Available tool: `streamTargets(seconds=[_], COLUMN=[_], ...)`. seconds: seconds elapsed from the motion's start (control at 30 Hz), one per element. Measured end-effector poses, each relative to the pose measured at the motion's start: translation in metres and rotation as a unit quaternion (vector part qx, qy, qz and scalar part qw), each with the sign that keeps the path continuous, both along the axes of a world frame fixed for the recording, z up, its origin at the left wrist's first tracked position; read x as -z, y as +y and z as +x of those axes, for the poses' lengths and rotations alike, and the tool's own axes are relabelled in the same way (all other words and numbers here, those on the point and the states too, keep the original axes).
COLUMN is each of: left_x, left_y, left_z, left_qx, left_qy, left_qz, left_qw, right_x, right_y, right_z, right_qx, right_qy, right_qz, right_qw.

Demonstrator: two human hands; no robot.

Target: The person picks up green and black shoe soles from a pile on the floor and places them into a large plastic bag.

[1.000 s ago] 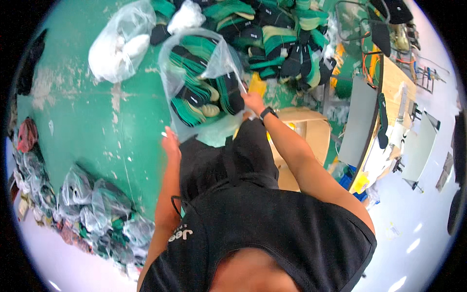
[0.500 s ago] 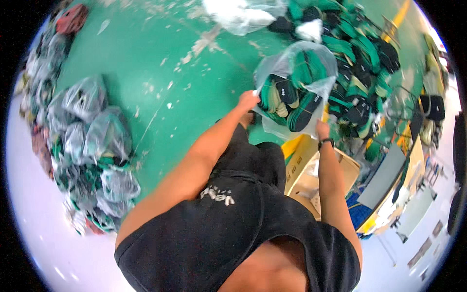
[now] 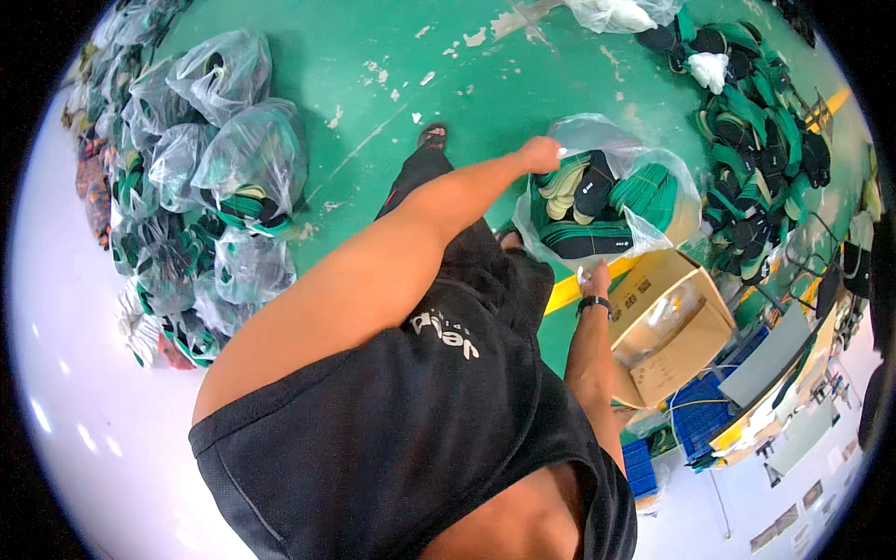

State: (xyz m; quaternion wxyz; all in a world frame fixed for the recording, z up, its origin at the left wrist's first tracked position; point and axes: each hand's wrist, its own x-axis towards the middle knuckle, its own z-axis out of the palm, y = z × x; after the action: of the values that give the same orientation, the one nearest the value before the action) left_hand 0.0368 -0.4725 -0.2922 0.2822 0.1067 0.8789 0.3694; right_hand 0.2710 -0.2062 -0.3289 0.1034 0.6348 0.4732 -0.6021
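- Hands of one person hold up a clear plastic bag stuffed with green and black sandal straps and soles [image 3: 607, 210], right of the scene's middle, above the green painted floor [image 3: 373, 84].
- The left hand [image 3: 539, 153] is closed in a fist on the bag's far-left upper edge, arm stretched out across the picture.
- The right hand [image 3: 595, 278] pinches the bag's near edge from below, fingers narrow on the film; a dark watch sits on that wrist.
- The bag's long axis runs roughly left to right, its bulk sagging between the two hands and bulging to the right; the flat pieces inside lie stacked with their lengths along the same line.
- Whether the bag's mouth is open or tied cannot be told.
- Just right of and nearer than the bag stands an open brown cardboard box [image 3: 672, 331] lined with clear film, touching or almost touching the bag's lower right side.
- A loose heap of green and black sandal parts [image 3: 765, 140] lies far right on the floor.
- A cluster of filled clear plastic bags [image 3: 215, 177] lies at the left, well apart from the held bag.
- Blue plastic crates [image 3: 700, 420] sit near the box, at the right.
- One sandalled foot [image 3: 431, 136] shows on the floor left of the bag.
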Motion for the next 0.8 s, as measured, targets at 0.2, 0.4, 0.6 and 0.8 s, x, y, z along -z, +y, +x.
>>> streamTargets(seconds=[0.2, 0.4, 0.6, 0.8], left_x=[-0.001, -0.040, -0.042, -0.047], left_y=[-0.135, -0.206, -0.303, -0.367], left_z=[0.016, 0.025, -0.021, -0.109], left_qx=[0.053, 0.068, 0.023, 0.123], left_qy=[-0.004, 0.041, 0.065, 0.087], left_qz=[0.031, 0.035, 0.002, -0.009], left_qw=[0.998, 0.996, 0.998, 0.988], right_x=[-0.002, -0.023, -0.034, -0.050], right_y=[-0.176, -0.282, -0.420, -0.510], right_z=[0.015, 0.029, 0.005, -0.064], right_qx=[0.129, 0.132, 0.152, 0.144], right_qy=[-0.021, 0.138, 0.166, 0.195], right_qz=[-0.045, -0.180, -0.181, -0.167], right_qw=[0.990, 0.965, 0.957, 0.956])
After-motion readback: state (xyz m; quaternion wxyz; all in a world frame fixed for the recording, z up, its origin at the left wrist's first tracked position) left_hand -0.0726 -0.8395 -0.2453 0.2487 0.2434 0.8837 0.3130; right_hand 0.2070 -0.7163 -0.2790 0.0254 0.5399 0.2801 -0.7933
